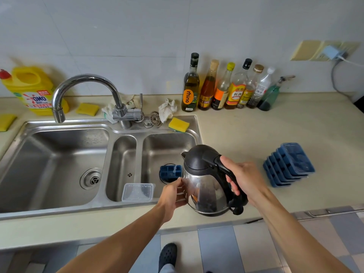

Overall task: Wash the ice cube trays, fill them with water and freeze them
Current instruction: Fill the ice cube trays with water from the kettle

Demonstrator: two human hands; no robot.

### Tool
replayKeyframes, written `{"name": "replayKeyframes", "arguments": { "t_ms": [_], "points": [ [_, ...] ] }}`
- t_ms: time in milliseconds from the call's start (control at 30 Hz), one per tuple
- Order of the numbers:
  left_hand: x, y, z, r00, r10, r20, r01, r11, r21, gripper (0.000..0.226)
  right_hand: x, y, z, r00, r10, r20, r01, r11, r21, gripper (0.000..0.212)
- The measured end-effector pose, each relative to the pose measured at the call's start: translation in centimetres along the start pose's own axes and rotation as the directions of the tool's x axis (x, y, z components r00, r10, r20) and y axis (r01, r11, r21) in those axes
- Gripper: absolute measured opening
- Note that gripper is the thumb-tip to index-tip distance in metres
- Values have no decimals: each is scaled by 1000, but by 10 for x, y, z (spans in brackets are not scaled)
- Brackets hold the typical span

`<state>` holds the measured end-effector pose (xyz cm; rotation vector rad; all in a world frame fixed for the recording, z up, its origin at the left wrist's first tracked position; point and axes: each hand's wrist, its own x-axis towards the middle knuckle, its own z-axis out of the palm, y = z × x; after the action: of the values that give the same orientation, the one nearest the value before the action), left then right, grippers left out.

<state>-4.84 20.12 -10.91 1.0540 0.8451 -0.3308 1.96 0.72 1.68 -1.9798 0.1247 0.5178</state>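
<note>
Left of the sink (59,125), a yellow sponge (6,122) is cut off by the frame edge. Behind the sink's left corner stands a yellow plastic detergent jug (31,89), its small print unreadable. The sink is brushed steel with three basins under a curved chrome faucet (86,83). Its narrow middle basin holds a clear, rectangular plastic container (137,192). In the sink's right basin lies a dark blue ice cube tray (170,171), gridded into square cells. The tray's right end is hidden behind the kettle (206,182), and a pale streak just under the spout is too blurred to identify. The left hand (173,196) lays its fingertips (179,180) against the kettle's shiny steel wall, gripping nothing. The kettle, rounded with a black plastic lid and spout, tilts over the sink's right rim. The right hand (244,178) is wrapped around its black handle, thumb on top. On the beige counter (246,131) right of the sink sits a stepped stack of blue trays (289,164), well apart from the kettle.
</note>
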Motion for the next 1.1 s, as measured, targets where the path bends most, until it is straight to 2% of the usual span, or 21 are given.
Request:
{"name": "replayKeyframes", "arguments": {
  "t_ms": [667,1100],
  "points": [
    [2,14,7,999,35,21,-36,998,42,32,8,-5,-6,999,23,-38,-23,1000,5,61],
    [17,19,1,1000,11,16,-12,1000,13,32,21,-10,0,999,25,-34,-25,1000,7,62]
  ]
}}
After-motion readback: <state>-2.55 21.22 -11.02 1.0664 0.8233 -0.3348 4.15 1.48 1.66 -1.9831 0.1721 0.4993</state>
